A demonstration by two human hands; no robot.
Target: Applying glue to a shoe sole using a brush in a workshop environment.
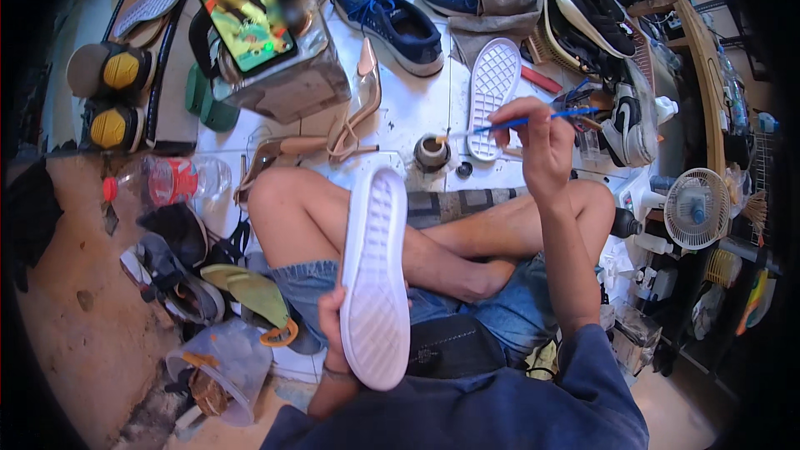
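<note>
Your left hand [332,325] is clamped on the side of a white shoe sole [377,283], though most of those fingers hide behind it. The sole stands long-ways, one end near your shirt [467,412] and the other pointing away past your legs [454,258], with its hollow side facing you.

Your right hand [546,146] has its fingers pinched together on a thin blue brush [512,123]. The brush lies nearly sideways, with its tip pointing left at the small dark jar [432,160]. The tip is right at the jar's open mouth, but I can't tell if they touch. The jar is left of your right fingers, so your right hand is nearer to it. From the tip, the held sole is to the left and closer to you.

Watch the edges: a black cap [464,169] sits just beside the jar, and a second white sole [495,87] lies close on its far right. Bare white tiles [407,108] give you room on the far left side.
</note>
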